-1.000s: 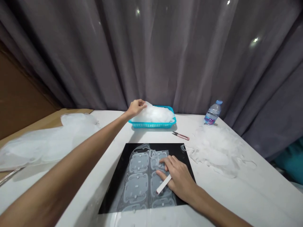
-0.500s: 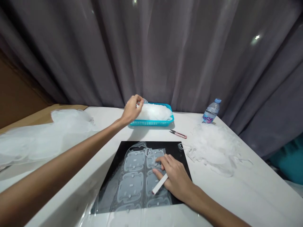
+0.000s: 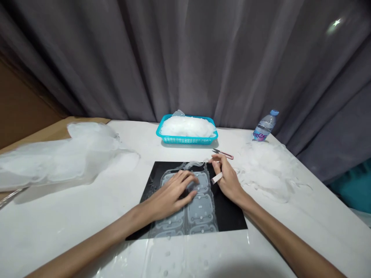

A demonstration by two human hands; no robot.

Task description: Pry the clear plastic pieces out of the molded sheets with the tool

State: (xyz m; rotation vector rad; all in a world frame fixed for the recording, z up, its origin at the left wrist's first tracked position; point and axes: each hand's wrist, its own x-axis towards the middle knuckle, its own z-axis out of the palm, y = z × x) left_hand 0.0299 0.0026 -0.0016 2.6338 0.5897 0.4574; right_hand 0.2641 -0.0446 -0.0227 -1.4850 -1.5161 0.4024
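A clear sheet of moulded rounded squares lies over a black mat and runs past its near edge. My left hand rests on the upper part of the sheet, fingers spread, holding nothing. At the sheet's top right corner, my right hand pinches the clear edge strip between thumb and forefinger. A short white stick is tucked in the same hand and juts out to the left.
Behind the mat stands a turquoise basket with white pieces. Pink-handled snips lie before it. White scraps and a water bottle are right; a white bag is left.
My left hand has come back from the basket onto the sheet. My right hand has moved up to the sheet's top right corner, and the view has shifted slightly.
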